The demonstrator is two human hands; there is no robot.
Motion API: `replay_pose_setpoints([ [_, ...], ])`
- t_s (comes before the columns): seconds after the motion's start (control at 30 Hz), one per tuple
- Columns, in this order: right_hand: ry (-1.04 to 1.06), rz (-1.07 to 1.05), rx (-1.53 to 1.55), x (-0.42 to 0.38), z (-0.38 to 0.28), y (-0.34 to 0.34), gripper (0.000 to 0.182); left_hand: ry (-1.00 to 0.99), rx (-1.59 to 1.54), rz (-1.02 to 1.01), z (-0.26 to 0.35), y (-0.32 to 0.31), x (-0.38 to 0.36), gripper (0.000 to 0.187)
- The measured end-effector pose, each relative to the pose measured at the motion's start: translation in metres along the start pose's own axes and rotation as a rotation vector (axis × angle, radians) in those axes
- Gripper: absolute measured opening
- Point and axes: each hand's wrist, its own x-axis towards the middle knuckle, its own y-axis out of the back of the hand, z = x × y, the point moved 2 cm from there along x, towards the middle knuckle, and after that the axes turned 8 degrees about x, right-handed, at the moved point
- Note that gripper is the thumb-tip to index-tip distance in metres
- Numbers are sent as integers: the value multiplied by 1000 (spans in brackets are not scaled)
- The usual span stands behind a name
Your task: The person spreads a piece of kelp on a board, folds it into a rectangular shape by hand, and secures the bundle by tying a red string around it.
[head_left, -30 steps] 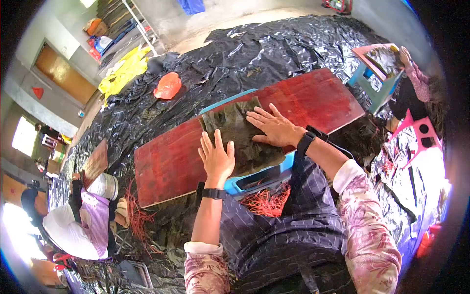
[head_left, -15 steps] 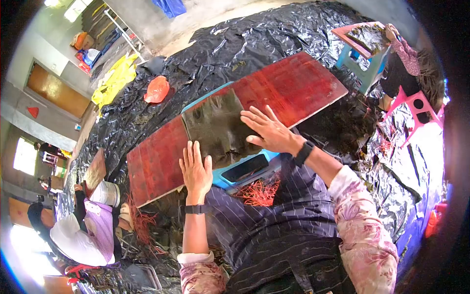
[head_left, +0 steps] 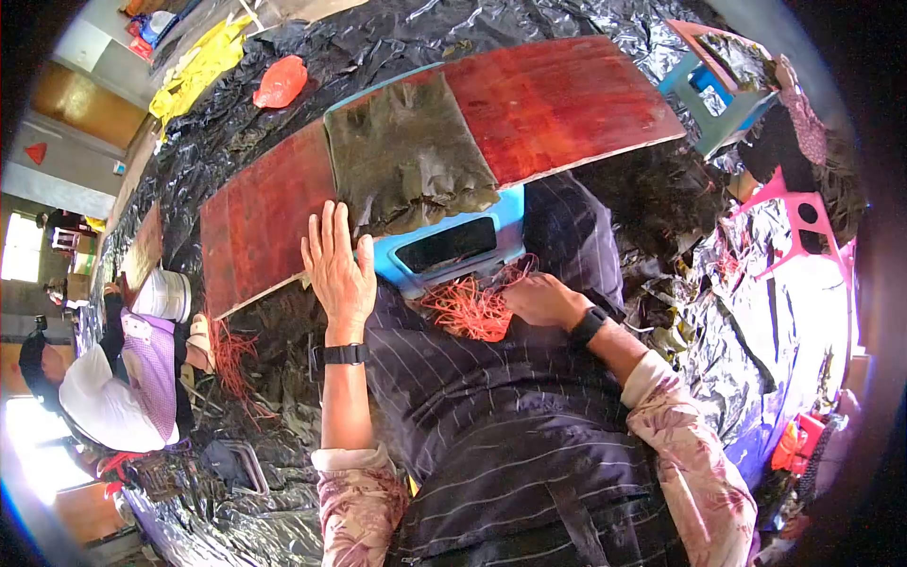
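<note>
Resting flat, fingers spread, the left hand (head_left: 337, 267) lies beside a dark seaweed sheet (head_left: 408, 156) on a red board (head_left: 557, 99).
Right hand (head_left: 540, 299) reaches into orange strings (head_left: 466, 308) under a blue stool (head_left: 444, 248); its fingers' hold cannot be told.

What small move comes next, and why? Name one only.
Probably draw one orange strand out of the orange strand bundle. The right hand is at that bundle in the lap, while the left hand lies flat by the near edge of the dark green sheet spread on the red board.
</note>
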Motion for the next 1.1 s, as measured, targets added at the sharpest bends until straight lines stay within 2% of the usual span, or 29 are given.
replay_pose_setpoints([
  [0.03,0,-11,7,3,4,-8,14,-3,-1,14,0,0,-1,52],
  [0.1,-85,-174,49,21,8,-21,14,-5,-8,12,2,-1,-1,52],
  [0.23,-135,-201,-5,60,14,-53,16,7,4,29,4,-1,1,51],
  [0.3,-195,-271,-3,78,30,-99,20,19,15,33,7,1,2,51],
  [0.37,-257,-351,-112,90,43,-138,33,23,33,19,8,2,3,51],
  [0.4,-186,-274,-183,89,73,-212,43,28,29,14,8,1,3,51],
  [0.43,-181,-284,-168,95,70,-211,43,33,24,9,8,2,4,51],
  [0.5,-528,-417,256,103,65,-184,48,34,45,-23,10,4,6,52],
  [0.57,-574,-508,219,115,49,-155,50,23,14,-7,9,4,7,52],
  [0.7,-460,-570,302,130,46,-147,40,29,10,-35,8,2,7,57],
  [0.8,-368,-606,367,82,36,-138,32,52,21,-51,9,0,7,58],
  [0.83,-338,-618,386,101,43,-141,30,54,25,-64,8,-1,7,58],
  [0.9,-284,-637,417,76,30,-138,27,59,33,-50,9,-1,7,59],
  [0.97,-233,-651,437,114,37,-132,24,64,38,-52,9,-2,7,59],
  [1.1,-119,-662,450,137,24,-121,24,38,24,-19,11,2,10,53],
])
